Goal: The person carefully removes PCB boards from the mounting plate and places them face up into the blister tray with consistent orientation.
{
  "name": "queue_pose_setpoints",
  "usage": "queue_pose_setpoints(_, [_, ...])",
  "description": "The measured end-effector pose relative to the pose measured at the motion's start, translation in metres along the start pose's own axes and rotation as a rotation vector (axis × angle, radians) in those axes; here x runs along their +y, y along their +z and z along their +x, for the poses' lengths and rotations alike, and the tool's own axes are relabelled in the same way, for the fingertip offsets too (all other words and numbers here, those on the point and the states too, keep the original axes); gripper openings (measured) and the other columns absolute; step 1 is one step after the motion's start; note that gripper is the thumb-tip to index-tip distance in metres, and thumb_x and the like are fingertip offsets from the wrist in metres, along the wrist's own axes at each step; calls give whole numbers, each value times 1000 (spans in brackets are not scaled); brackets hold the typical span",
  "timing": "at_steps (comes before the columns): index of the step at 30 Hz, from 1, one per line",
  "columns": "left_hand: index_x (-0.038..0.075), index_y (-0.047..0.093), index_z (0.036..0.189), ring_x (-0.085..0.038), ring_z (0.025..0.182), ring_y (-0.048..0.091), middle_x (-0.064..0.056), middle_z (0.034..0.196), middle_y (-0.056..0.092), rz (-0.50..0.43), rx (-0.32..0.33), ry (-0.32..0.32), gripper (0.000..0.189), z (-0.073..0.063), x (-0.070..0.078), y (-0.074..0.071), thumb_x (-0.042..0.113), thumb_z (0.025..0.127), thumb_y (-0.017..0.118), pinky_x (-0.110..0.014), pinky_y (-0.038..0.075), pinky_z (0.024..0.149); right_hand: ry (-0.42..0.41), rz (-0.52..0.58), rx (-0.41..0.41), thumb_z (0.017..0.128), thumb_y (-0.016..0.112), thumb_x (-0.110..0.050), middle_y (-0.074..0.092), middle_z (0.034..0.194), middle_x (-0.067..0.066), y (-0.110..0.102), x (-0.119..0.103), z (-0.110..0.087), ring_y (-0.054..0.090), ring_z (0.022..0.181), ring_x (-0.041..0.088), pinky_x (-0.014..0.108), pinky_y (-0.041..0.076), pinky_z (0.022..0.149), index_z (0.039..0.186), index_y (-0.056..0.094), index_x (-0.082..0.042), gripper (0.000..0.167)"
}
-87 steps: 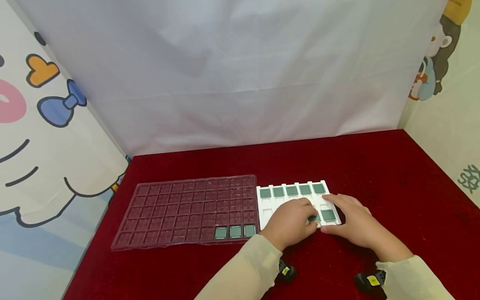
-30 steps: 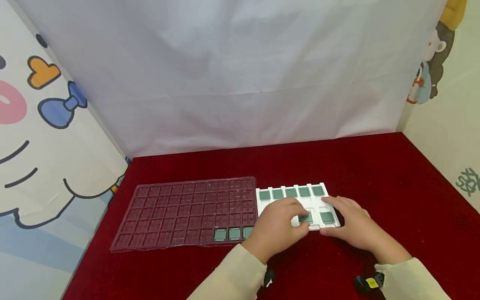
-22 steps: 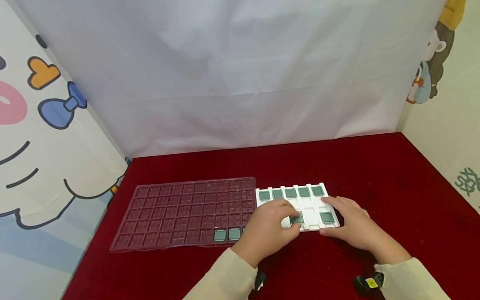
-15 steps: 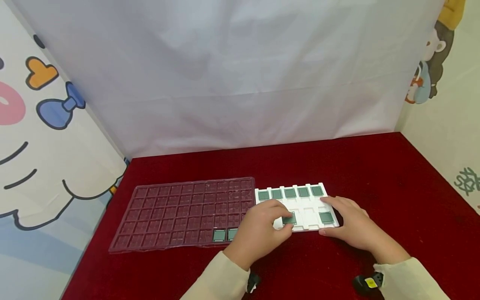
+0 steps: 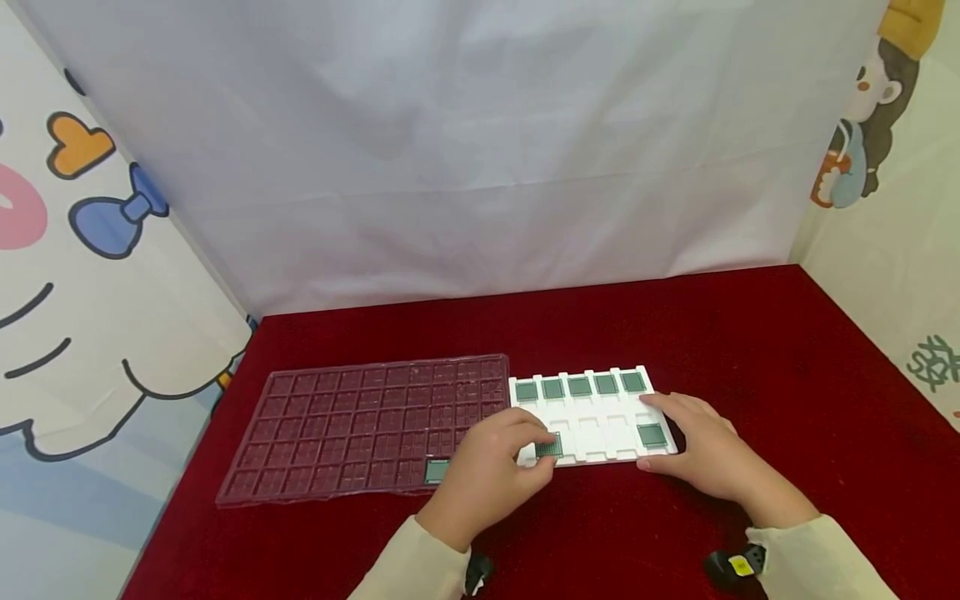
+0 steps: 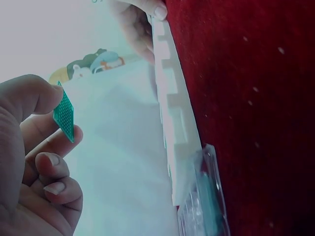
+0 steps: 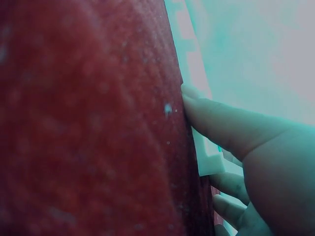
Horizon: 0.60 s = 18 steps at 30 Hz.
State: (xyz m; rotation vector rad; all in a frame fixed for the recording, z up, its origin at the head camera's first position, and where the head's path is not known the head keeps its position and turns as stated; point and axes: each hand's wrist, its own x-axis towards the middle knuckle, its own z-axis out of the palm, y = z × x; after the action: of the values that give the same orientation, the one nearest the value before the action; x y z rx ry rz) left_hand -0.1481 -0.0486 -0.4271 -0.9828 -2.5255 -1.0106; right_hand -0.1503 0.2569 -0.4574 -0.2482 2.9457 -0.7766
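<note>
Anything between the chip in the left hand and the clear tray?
Nothing visible. The left hand holds the chip off the white tray; the clear tray lies alongside, partly behind the hand in head view.

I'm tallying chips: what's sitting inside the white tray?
Inside the white tray, five green chips line the back row and a sixth sits front right. The left hand, pinching another chip, hides part of the front-left end; what lies under it can't be seen.

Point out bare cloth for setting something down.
Bare red cloth lies right of the right hand, and behind the clear tray and white tray, up to the curtain. Crowded: where the trays meet, near the left hand.
</note>
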Motion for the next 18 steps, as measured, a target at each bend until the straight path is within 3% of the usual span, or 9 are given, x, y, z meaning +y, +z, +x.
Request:
queue_pose_setpoints(5, [13,82,99,-12,74,60,6,102,70,2,6,9,17,-3,-4,-4,11,83,83,-17,47,67,3,-1,-2,78,89,-45,45,150,30,1,1,0,35,137,50,74,29,102,152,48,-9,92])
queue_pose_setpoints(11, [13,82,98,-12,78,61,6,102,70,28,30,22,19,-7,-10,-10,10,80,86,-21,49,69,-2,-4,-2,78,89,-44,45,150,30,2,1,1,36,138,51,74,29,102,152,48,-10,90])
queue_pose_setpoints(18, [12,82,99,-12,74,58,6,105,69,-37,52,-6,20,-12,-19,-13,7,80,86,-19,48,65,-7,1,4,79,89,-44,45,150,30,3,3,2,35,138,50,74,29,102,152,48,-9,91])
